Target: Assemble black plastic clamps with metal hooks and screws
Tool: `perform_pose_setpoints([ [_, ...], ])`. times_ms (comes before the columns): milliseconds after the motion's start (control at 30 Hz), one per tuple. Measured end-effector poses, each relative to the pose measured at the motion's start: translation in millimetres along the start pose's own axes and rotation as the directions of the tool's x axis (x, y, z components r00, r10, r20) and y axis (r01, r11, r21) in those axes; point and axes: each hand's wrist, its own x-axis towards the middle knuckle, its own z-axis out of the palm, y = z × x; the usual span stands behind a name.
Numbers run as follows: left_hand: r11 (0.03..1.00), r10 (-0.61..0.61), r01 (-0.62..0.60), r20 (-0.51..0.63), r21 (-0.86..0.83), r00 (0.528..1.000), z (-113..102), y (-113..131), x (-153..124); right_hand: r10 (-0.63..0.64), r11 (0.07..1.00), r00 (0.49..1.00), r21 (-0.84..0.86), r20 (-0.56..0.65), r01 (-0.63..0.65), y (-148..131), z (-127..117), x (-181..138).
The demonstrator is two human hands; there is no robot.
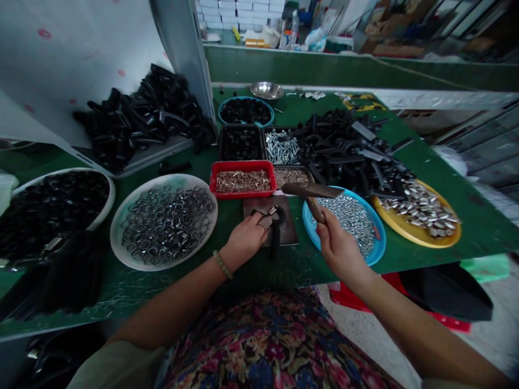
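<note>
My right hand (338, 243) is wrapped around the short handle of a hammer (312, 190), its long dark head raised level with the red tray. On the table in front of me lies a flat metal plate (291, 220). My left hand (248, 237) pinches a black curved part with a small metal fitting (276, 232) against that plate. My fingers hide some of the part. Left of my left hand is a white dish of metal rings (214, 237); a blue dish of small shiny metal pieces (379, 248) sits beside my right hand.
Behind the plate stand a red tray of copper-coloured pins (243, 195) and a tray of screws (281, 147). Black handles (344, 146) are heaped at right, near a yellow dish (441, 241). More black parts (138, 119) fill a large bin at left.
</note>
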Motion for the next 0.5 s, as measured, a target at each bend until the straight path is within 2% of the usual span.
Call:
perform_pose_setpoints([
  [100,1.000,0.002,-0.002,0.003,0.010,1.000,0,0,0,0.000,0.999,0.993,-0.048,0.116,0.006,0,1,4],
  [233,1.000,0.014,-0.014,-0.011,0.005,1.000,4,3,-2,0.035,0.998,0.998,-0.046,0.052,-0.033,-1,1,8],
  [333,1.000,0.001,-0.001,-0.006,-0.015,1.000,-2,1,-5,0.043,0.998,0.987,-0.057,0.157,-0.034,-2,-1,6],
  [367,0.999,-0.007,0.006,-0.026,-0.038,1.000,-9,-2,-4,0.033,0.999,0.987,-0.043,0.159,-0.026,-3,-1,3],
  [433,0.995,-0.060,0.048,-0.139,-0.088,0.989,-28,-13,8,0.012,1.000,0.996,0.002,0.085,-0.012,-6,-1,-4],
  [500,0.987,-0.150,0.126,-0.292,-0.100,0.945,-48,-25,36,0.004,1.000,0.998,0.009,0.059,-0.004,-9,2,-10],
])
